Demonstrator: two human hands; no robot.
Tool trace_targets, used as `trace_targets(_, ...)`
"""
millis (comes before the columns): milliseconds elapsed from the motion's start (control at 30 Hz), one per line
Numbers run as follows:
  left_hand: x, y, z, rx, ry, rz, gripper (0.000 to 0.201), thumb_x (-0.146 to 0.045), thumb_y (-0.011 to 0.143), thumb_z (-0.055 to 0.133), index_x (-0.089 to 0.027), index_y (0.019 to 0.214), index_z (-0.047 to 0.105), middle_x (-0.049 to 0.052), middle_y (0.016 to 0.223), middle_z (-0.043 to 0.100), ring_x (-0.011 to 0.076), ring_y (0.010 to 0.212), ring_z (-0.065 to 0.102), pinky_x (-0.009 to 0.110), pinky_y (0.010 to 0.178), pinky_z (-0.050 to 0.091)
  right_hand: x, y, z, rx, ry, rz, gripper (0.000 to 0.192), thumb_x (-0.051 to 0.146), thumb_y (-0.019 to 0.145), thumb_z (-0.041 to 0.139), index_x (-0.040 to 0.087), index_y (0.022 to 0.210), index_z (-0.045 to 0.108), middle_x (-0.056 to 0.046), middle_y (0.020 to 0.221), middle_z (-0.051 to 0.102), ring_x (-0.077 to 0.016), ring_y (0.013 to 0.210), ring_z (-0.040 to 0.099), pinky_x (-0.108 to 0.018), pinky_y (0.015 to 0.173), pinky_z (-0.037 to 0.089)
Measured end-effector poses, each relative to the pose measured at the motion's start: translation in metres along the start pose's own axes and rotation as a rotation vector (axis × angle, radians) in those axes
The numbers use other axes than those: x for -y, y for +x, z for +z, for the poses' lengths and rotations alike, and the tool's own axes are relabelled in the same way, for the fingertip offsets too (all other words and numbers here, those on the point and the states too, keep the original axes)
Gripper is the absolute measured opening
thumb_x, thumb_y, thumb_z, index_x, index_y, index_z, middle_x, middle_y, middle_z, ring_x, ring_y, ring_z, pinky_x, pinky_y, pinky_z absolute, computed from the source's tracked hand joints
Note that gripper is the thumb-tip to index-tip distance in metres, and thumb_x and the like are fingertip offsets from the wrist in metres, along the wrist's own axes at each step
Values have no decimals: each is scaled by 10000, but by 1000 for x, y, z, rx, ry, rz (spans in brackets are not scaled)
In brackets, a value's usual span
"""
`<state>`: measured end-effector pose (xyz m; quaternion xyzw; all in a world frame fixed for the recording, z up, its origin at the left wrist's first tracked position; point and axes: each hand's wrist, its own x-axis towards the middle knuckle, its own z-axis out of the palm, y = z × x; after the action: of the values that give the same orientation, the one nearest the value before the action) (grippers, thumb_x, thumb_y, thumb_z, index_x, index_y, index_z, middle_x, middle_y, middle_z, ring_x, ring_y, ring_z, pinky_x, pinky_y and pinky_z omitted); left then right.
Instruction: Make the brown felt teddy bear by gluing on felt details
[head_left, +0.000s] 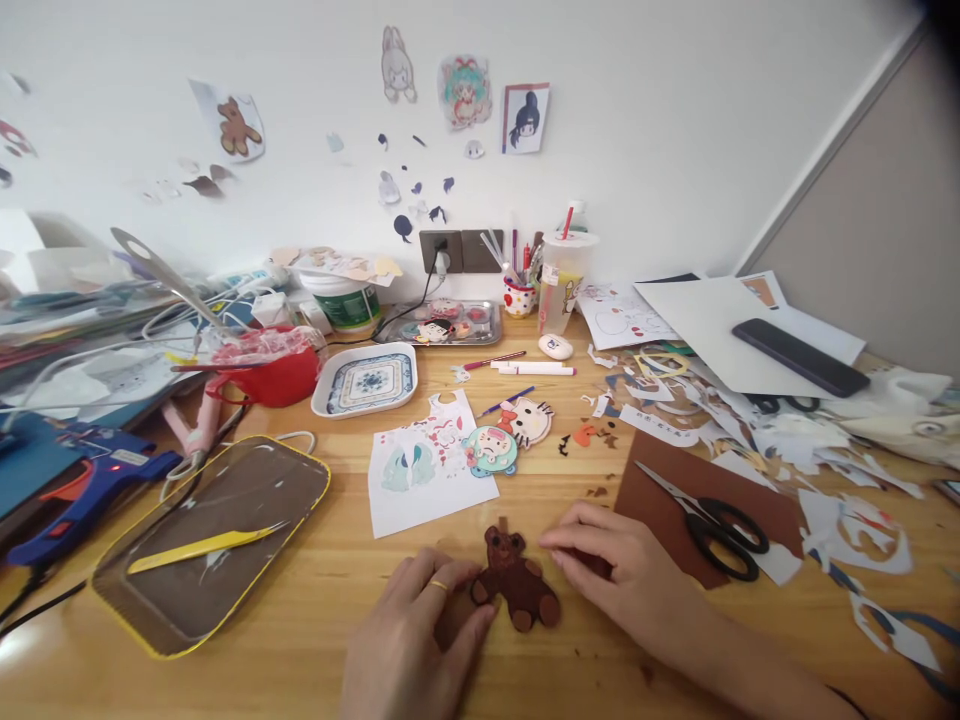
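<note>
A bear [517,580] lies on the table [300,665] near 6 o'clock, one arm lightly caught between the left hand's [416,625] thumb and fingers. At the bear's 3 o'clock, the right hand [630,570] bunches its fingertips just beside it; whether they pinch anything is unclear. Scissors [694,509] rest past 2 o'clock; tweezers [202,546] lie on a tray [247,480] at 9.

Worktop [300,665] layout as I view it remotely: the bear cutout [514,580] lies in front, between left grip [424,610] and right grip [622,570]. Behind it, two figure cutouts [491,450] lie right of a paper sheet [405,510]. Left: tweezers [206,548] in a tray [247,490]; right: scissors [679,497] on card [675,455].
</note>
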<state>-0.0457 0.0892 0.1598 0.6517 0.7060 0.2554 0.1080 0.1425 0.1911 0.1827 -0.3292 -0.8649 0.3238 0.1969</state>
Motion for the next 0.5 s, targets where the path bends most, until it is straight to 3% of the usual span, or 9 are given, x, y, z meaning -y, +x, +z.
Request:
trace_targets(300, 3, -2, 1, -56, -55, 2, 229, -378, 813, 467, -232, 920, 606, 25, 839, 643, 139, 746, 625, 216, 635, 515, 9, 0, 6, 37, -114, 89, 135, 267, 787, 565, 251, 894, 646, 11, 819, 592, -124, 725, 550, -229, 644, 429)
trace_targets(500, 2, -1, 0, -51, -159, -49, 219, -343, 822, 463, -207, 916, 606, 36, 857, 640, 133, 756, 622, 210, 659, 514, 13, 7, 9, 30, -21, 167, 76, 203, 747, 598, 239, 718, 658, 27, 724, 587, -117, 676, 544, -208, 588, 407)
